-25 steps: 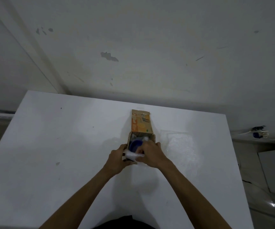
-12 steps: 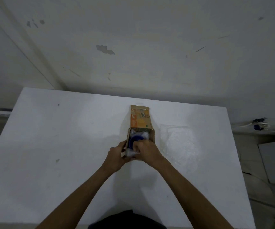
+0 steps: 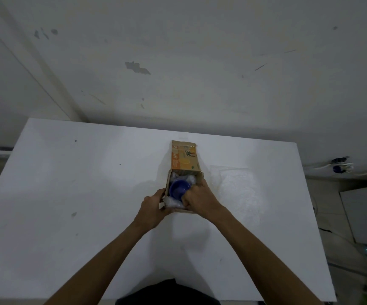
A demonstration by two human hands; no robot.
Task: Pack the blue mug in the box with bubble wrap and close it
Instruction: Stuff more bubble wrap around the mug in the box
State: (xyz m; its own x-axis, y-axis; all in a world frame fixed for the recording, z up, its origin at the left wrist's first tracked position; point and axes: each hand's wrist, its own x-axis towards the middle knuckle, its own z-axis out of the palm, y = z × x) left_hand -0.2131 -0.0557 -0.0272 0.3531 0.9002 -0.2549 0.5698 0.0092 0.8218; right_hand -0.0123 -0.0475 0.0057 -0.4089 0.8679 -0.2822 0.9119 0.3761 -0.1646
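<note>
A small cardboard box (image 3: 167, 183) stands open on the white table (image 3: 68, 205), its orange printed lid flap (image 3: 184, 158) folded back away from me. Inside sits the blue mug (image 3: 177, 189), mouth up, with clear bubble wrap (image 3: 173, 203) packed around it. My left hand (image 3: 153, 211) grips the box's near left corner from outside. My right hand (image 3: 198, 198) reaches into the box from the right, its fingers curled down beside the mug and hidden among the wrap.
A loose sheet of clear bubble wrap (image 3: 237, 188) lies flat on the table just right of the box. The table's right edge (image 3: 310, 216) drops to a floor with cables and a grey panel (image 3: 365, 214). A wall rises behind the table.
My right hand has pushed deeper into the box beside the mug, pressing the near wrap down. The left hand stays on the box corner. The view has shifted slightly.
</note>
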